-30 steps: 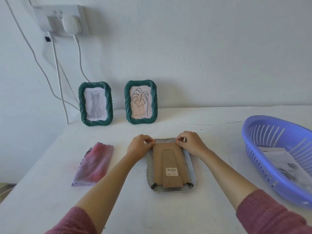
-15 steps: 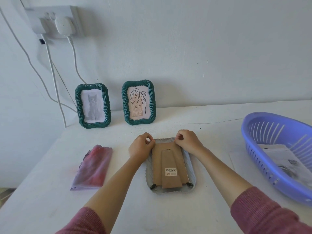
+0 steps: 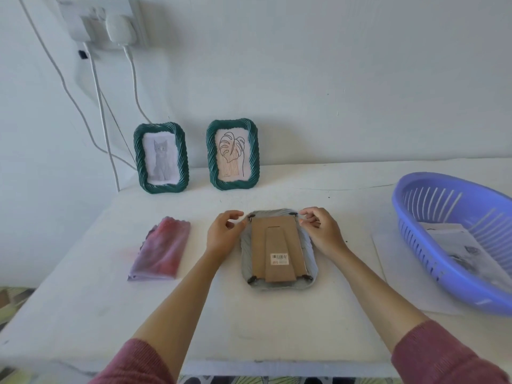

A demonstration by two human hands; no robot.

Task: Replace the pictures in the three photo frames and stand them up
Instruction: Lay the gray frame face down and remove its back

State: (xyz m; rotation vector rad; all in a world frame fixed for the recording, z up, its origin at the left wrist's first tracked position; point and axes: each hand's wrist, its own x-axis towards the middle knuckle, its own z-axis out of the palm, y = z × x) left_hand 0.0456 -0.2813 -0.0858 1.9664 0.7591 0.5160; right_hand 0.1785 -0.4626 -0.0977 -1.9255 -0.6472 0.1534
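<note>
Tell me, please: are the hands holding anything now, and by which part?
Nothing is held. The left hand and right hand hover open at the top corners of the face-down grey frame, beside its black clips, fingers apart from them.

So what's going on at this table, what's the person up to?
A person is swapping pictures in photo frames. Two green frames stand by the wall. A grey frame lies face down, cardboard back up; the left hand and right hand hover open at its top corner clips.

Green ribbed frames (image 3: 161, 159); brown backing (image 3: 278, 252); lilac slotted basket (image 3: 454, 239).
</note>
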